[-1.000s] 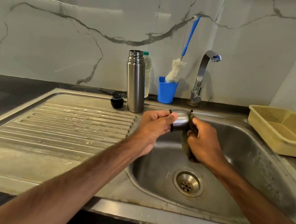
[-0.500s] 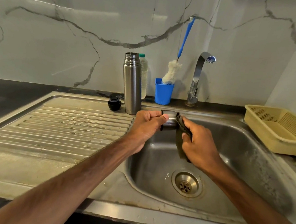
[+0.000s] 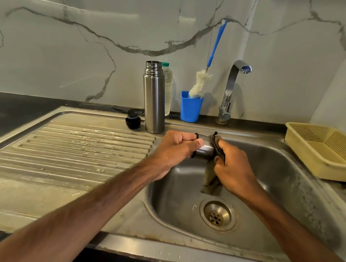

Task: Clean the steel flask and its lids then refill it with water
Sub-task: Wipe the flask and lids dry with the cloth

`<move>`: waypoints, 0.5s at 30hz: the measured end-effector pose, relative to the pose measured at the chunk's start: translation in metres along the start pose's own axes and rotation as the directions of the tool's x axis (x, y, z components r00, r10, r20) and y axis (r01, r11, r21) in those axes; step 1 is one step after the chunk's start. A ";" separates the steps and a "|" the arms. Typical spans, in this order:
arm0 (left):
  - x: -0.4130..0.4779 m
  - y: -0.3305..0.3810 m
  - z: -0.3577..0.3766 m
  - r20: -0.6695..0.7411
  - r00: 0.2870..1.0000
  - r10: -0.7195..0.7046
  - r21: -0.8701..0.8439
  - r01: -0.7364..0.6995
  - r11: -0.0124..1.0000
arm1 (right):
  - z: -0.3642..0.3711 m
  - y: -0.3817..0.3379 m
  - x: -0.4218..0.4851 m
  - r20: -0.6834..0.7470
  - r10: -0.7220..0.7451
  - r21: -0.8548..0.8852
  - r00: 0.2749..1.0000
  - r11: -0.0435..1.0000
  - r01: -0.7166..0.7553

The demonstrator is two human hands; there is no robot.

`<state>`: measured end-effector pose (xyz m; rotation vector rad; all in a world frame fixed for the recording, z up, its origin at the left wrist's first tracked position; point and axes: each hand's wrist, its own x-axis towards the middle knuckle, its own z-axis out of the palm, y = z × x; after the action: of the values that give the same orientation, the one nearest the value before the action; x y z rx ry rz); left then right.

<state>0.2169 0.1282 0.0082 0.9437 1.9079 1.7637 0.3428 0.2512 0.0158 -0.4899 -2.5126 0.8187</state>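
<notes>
Head view, looking down at one steel sink [image 3: 268,182] set in a dark counter [image 3: 11,113], with a ribbed drainboard [image 3: 70,152] on its left and one yellow basket [image 3: 323,164] on its right. One open steel flask [image 3: 153,101] stands upright at the back of the drainboard, close to the basin. Behind it is one plastic bottle [image 3: 168,88]. Near it are one blue cup [image 3: 190,109] holding one brush [image 3: 201,83], and one tap [image 3: 231,88].

There are two lids. Over the basin, the left grip [image 3: 176,150] is clenched round the steel lid [image 3: 206,150], held sideways. The right grip [image 3: 236,168] pinches one dark cloth [image 3: 210,181] against the lid's end, with the rest of the cloth hanging down. The black stopper [image 3: 133,120] sits just left of the flask.

Likely risks: the smooth lid could slip from wet fingers and fall into the basin, or the left forearm could swing out and knock over the tall flask.
</notes>
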 end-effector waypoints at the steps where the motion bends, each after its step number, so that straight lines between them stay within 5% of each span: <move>1: 0.001 -0.002 0.001 -0.002 1.000 0.020 0.018 -0.020 1.000 | -0.001 -0.001 -0.002 0.006 -0.009 -0.021 1.000 1.000 0.009; 6: 0.003 -0.002 -0.006 0.021 1.000 0.002 0.091 -0.004 0.996 | 0.007 -0.012 -0.008 0.023 -0.178 -0.054 0.984 0.982 0.179; 11: -0.001 0.002 0.000 0.142 0.989 0.042 0.193 -0.069 0.979 | -0.009 0.000 0.000 0.032 -0.100 0.005 0.994 0.995 0.100; 15: 0.000 -0.002 0.002 0.166 0.985 0.054 0.262 -0.097 0.960 | -0.009 -0.001 -0.003 0.046 -0.172 -0.028 0.984 0.985 0.173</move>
<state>0.2178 0.1299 0.0055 1.2281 2.0655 1.4412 0.3495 0.2529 0.0220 -0.2623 -2.5686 0.7315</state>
